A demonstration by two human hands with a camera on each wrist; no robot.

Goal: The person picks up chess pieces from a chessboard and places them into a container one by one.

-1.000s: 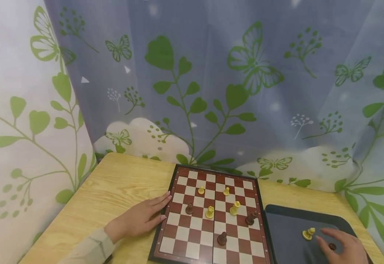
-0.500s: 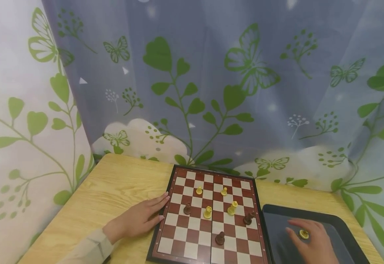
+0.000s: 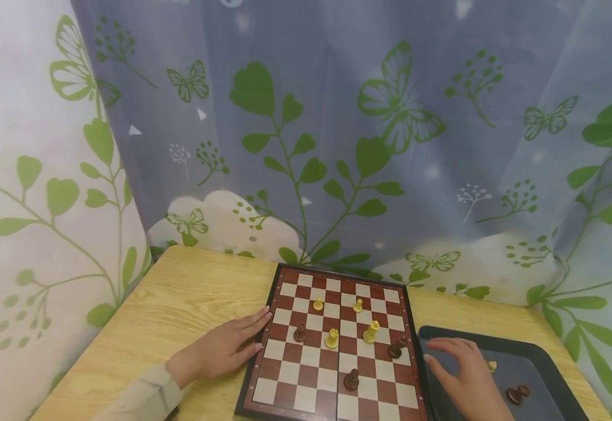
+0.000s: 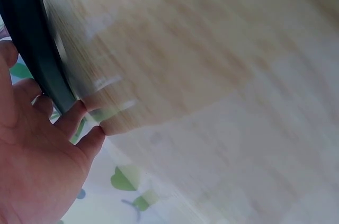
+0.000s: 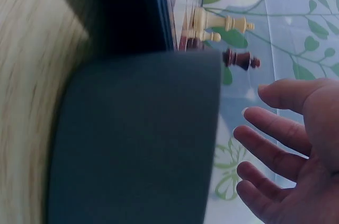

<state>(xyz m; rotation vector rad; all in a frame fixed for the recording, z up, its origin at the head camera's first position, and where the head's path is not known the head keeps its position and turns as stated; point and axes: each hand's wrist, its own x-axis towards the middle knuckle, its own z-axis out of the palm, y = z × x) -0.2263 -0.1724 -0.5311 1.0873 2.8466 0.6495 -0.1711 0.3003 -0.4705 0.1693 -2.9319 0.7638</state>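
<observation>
My left hand (image 3: 222,349) touches the left edge of the chessboard (image 3: 318,358) with straight fingertips; in the left wrist view the hand (image 4: 45,144) lies along the board's dark side. My right hand (image 3: 466,374) hovers over the near-left part of the dark tray, thumb and fingers apart with nothing between them, as the right wrist view of the hand (image 5: 296,139) also shows. On the board stand a yellow queen-like piece (image 3: 332,338), a tall yellow piece (image 3: 371,332), two yellow pawns and several dark pieces, one of them (image 3: 397,348) near the right edge.
The dark tray (image 3: 542,356) adjoins the board's right side. In it are a dark piece (image 3: 518,394) lying down and a yellow piece (image 3: 492,366) partly behind my right hand. A patterned curtain (image 3: 327,146) hangs behind the wooden table (image 3: 206,280).
My right hand has moved left across the tray toward the board, uncovering the dark piece and partly covering the yellow one. The left hand has stayed on the board's edge.
</observation>
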